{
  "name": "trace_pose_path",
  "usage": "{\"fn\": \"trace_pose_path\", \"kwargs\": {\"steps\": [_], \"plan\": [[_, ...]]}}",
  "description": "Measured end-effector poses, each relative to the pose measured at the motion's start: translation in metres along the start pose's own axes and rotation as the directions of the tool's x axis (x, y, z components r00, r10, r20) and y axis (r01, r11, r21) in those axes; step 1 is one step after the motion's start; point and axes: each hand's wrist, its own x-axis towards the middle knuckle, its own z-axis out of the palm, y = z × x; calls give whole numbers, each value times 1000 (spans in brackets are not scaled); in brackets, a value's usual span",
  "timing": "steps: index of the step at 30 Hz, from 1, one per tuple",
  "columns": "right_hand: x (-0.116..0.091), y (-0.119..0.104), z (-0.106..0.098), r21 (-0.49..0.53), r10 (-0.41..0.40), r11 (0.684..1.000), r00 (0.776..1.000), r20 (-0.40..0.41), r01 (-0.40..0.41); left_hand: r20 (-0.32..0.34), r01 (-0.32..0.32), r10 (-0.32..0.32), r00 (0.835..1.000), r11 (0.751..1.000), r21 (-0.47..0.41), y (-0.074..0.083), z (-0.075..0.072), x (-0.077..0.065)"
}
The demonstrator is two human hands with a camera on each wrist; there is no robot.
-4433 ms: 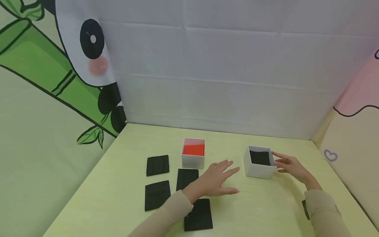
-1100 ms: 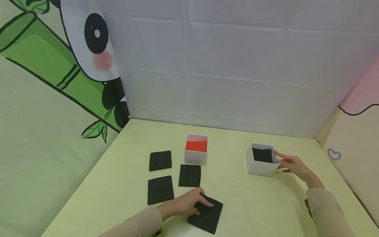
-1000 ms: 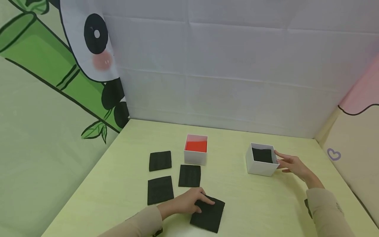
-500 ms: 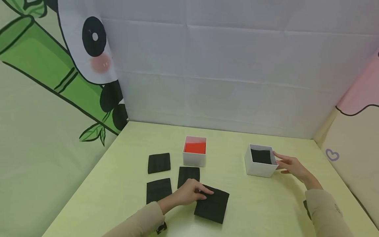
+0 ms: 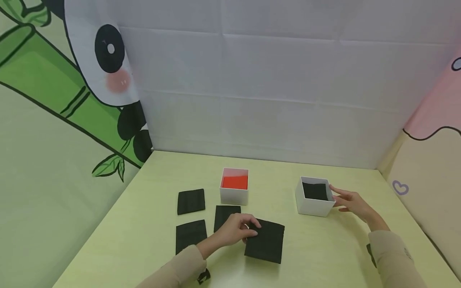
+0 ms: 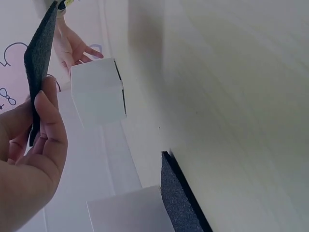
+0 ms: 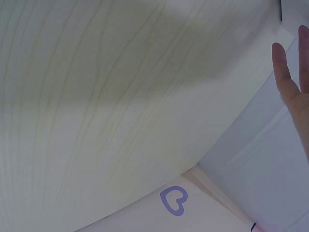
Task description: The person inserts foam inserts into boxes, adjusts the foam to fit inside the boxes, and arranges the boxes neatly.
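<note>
My left hand [image 5: 235, 230] pinches a black square pad [image 5: 266, 242] by its left edge, between thumb and fingers, and holds it up off the table. Seen edge-on in the left wrist view, this pad [image 6: 41, 53] is thin and slightly bent. With fairly straight fingers, my right hand [image 5: 354, 204] touches the right side of a white open-topped box [image 5: 313, 207], which has a black square inside. In the right wrist view only some extended fingers [image 7: 285, 77] show at the right edge.
Left of my hands, black pads lie on the pale yellow table [image 5: 144, 232]: a far-left one [image 5: 191, 201], a nearer one [image 5: 190, 235], and one [image 5: 227, 214] partly behind my left hand. A second white box [image 5: 234, 196] with a red piece inside stands behind them.
My left hand, open over the table earlier, has gripped the nearest black pad, lifted it and carried it forward and right. The right hand stays at the box.
</note>
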Motion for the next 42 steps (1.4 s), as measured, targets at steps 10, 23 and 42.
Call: {"fn": "trace_pose_path", "kwargs": {"steps": [10,23,42], "plan": [[0,-1,0,-1,-8,1000,1000,8,8,-63,-18,14,998,998,-53,21,1,6],[-1,4,-2,49,-58,997,998,35,56,-83,-7,3,997,999,-47,15,12,30],[-2,-8,1,25,3,1000,1000,22,-3,-138,25,-10,990,994,108,3,13,80]]}}
